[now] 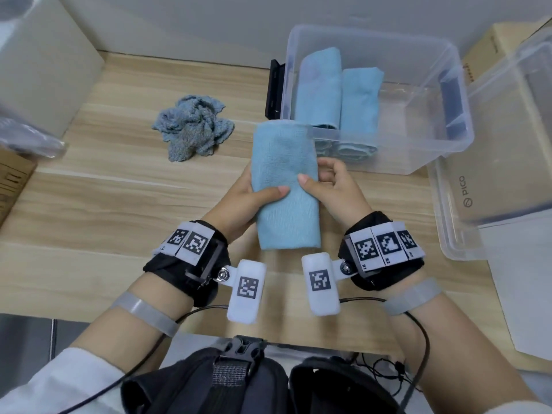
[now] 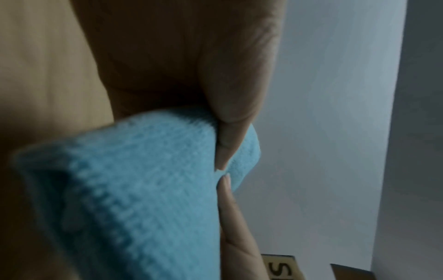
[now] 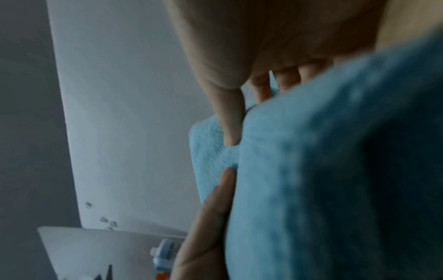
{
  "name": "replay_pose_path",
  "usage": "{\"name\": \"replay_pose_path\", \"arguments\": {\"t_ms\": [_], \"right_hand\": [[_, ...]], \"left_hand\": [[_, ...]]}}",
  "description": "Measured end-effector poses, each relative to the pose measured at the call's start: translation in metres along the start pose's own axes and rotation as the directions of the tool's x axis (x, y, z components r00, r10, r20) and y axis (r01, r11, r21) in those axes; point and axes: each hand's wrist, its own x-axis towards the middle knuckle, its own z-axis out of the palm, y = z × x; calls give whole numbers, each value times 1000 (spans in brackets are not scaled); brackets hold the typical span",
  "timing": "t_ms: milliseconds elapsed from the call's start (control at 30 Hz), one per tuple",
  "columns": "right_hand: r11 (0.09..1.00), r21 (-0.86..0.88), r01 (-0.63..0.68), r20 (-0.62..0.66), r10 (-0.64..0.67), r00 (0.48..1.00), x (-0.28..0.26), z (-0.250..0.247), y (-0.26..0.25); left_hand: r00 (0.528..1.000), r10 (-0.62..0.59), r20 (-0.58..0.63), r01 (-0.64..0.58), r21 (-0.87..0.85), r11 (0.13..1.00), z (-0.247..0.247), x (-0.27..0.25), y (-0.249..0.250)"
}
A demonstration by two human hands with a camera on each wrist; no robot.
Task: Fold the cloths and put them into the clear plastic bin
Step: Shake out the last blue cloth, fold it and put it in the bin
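Observation:
A folded light-blue cloth (image 1: 285,186) is held above the wooden table, long side pointing away from me. My left hand (image 1: 248,195) grips its left edge with the thumb lying on top; my right hand (image 1: 328,186) grips its right edge the same way. Both wrist views show the cloth (image 2: 143,189) (image 3: 335,170) close up, with a thumb pressed on it. The clear plastic bin (image 1: 448,144) stands just beyond, at the back right, with two folded blue cloths (image 1: 337,94) inside on its left side. A crumpled grey-blue cloth (image 1: 194,127) lies on the table to the left.
A clear bin lid (image 1: 493,180) leans at the right over a white box marked PICO. A black object (image 1: 273,91) sits against the bin's left wall. A white box (image 1: 44,70) stands at the back left, and cardboard (image 1: 12,180) lies at the left edge.

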Motion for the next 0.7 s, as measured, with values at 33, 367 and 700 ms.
{"name": "replay_pose_path", "arguments": {"t_ms": [33, 367, 700], "right_hand": [[999, 33, -12, 52, 10, 999, 0, -2, -10], [987, 123, 105, -4, -106, 994, 12, -36, -65], [997, -23, 75, -255, -79, 964, 107, -118, -102]], "left_hand": [[999, 30, 10, -30, -6, 1000, 2, 0, 9], [980, 196, -16, -190, 181, 965, 30, 34, 56], [908, 385, -167, -257, 503, 825, 12, 120, 80]]}}
